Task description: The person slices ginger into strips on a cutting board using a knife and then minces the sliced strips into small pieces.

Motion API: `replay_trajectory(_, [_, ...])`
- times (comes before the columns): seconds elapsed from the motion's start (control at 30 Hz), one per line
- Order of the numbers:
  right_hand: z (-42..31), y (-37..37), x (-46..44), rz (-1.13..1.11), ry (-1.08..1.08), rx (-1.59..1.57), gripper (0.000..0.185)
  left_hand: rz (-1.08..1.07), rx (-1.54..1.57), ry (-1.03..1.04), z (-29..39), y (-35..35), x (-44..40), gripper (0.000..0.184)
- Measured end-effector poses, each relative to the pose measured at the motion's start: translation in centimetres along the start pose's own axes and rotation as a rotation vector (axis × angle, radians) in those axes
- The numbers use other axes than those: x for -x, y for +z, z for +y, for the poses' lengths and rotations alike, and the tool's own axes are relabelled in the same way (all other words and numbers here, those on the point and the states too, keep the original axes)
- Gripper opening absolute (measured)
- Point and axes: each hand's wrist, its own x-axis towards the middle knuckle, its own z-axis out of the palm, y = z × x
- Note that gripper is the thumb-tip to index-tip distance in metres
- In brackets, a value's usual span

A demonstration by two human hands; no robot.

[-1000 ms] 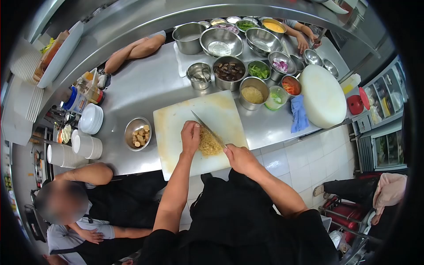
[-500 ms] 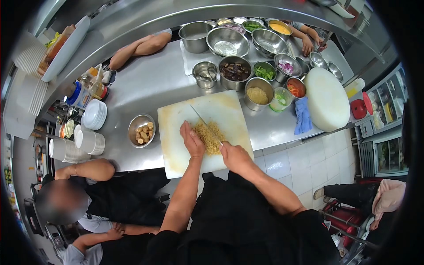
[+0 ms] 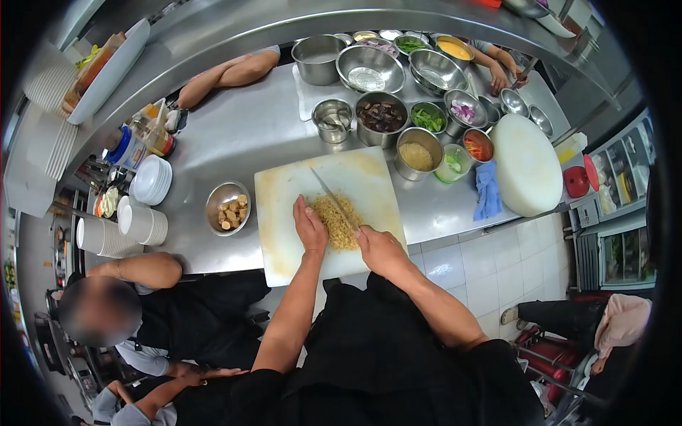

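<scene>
My right hand (image 3: 383, 252) is closed round the handle of a kitchen knife (image 3: 325, 189), whose long blade slants over a heap of finely chopped yellowish food (image 3: 331, 221). My left hand (image 3: 310, 226) lies along the left side of that heap, its fingers stretched out and holding nothing. Both hands are above a white cutting board (image 3: 284, 195) with yellowed patches. Left of the board stands a steel bowl (image 3: 213, 201) with several tan chunks (image 3: 232, 213), which look like the same food uncut.
Beyond the board are steel pots of dark pieces (image 3: 381, 116), greens (image 3: 428, 118) and a pale mince (image 3: 416, 156). A blue cloth (image 3: 487, 190) and a thick round board (image 3: 526, 165) lie right. White bowls (image 3: 144, 226) are stacked left. Co-workers stand at the left and across the counter.
The knife blade has shifted slightly over the heap, while my left hand stays beside it. At the lower left, a co-worker's clasped hands have come apart, with one now stretched out.
</scene>
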Motion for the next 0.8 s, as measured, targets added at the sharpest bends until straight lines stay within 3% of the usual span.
replay_trajectory(0.13, [2.4,-0.8,0.4,0.155,0.01,0.008,0.033,-0.117,-0.01,0.103,0.5,1.2,-1.2,0.043])
replay_trajectory(0.2, [4.2,-0.3,-0.3,0.14,0.036,0.011,0.032,-0.479,0.274,-0.1,1.2,1.3,-1.9,0.046])
replay_trajectory(0.33, [4.3,-0.1,0.1,0.072,0.028,-0.048,0.029,-0.512,0.466,-0.187,2.0,0.1,-1.5,0.047])
replay_trajectory(0.43, [2.8,0.0,1.6,0.025,-0.013,-0.097,0.029,-0.377,0.455,-0.049,2.1,-0.6,-0.6,0.044])
replay_trajectory(0.5, [2.0,1.1,2.1,0.03,-0.051,-0.069,0.028,-0.095,0.366,-0.119,1.7,-0.6,0.5,0.047])
replay_trajectory(0.8, [-0.2,3.0,1.6,0.03,-0.049,0.007,0.028,0.006,0.341,-0.036,0.3,0.5,2.1,0.064])
